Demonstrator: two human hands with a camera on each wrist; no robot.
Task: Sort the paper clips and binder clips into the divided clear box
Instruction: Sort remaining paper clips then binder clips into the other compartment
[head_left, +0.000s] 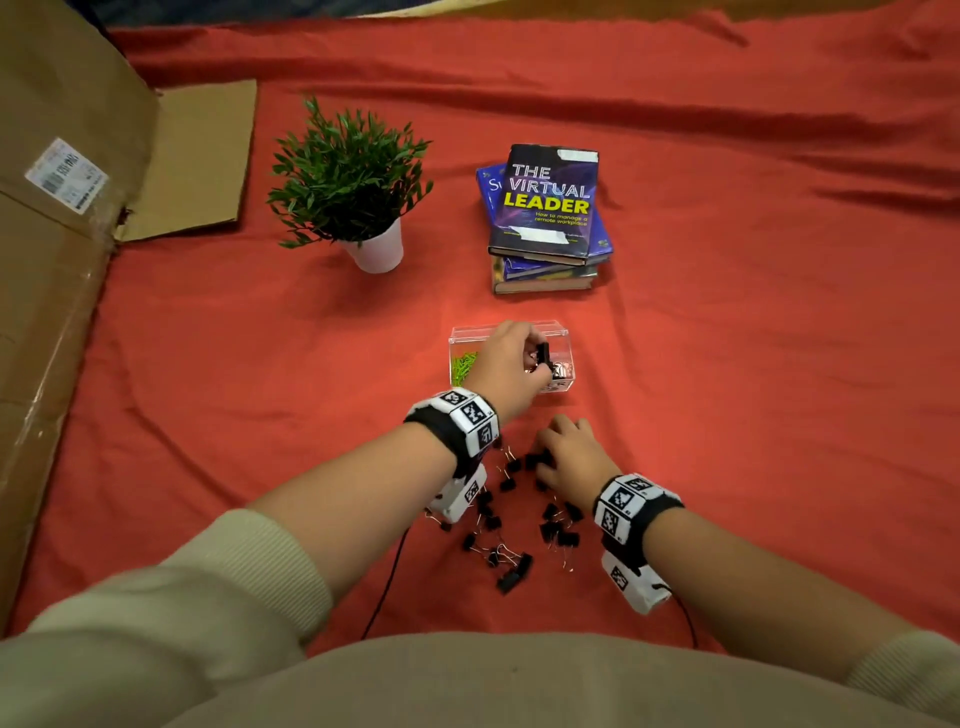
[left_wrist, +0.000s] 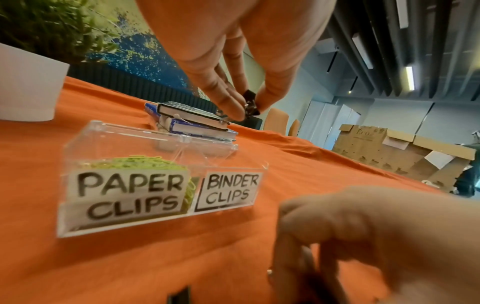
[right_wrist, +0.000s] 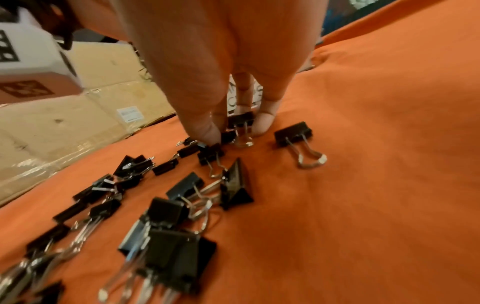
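Observation:
A clear divided box (head_left: 457, 332) stands on the orange cloth, labelled PAPER CLIPS and BINDER CLIPS on its front wall (left_wrist: 130, 226). Green paper clips (head_left: 464, 364) (left_wrist: 140, 164) fill its left compartment. My left hand (head_left: 543, 358) (left_wrist: 248, 112) hovers over the right compartment and pinches a black binder clip (left_wrist: 249, 96) between thumb and fingers. Nearer me, several black binder clips (head_left: 509, 519) (right_wrist: 168, 216) lie scattered. My right hand (head_left: 545, 457) (right_wrist: 236, 129) reaches down into their far edge, its fingertips curled round one small clip (right_wrist: 242, 120).
A potted plant (head_left: 353, 182) stands at the back left and a stack of books (head_left: 548, 218) behind the box. A big cardboard box (head_left: 62, 260) lines the left side. One binder clip (right_wrist: 293, 133) lies apart to the right. Wrist-camera cables (head_left: 384, 587) trail towards me.

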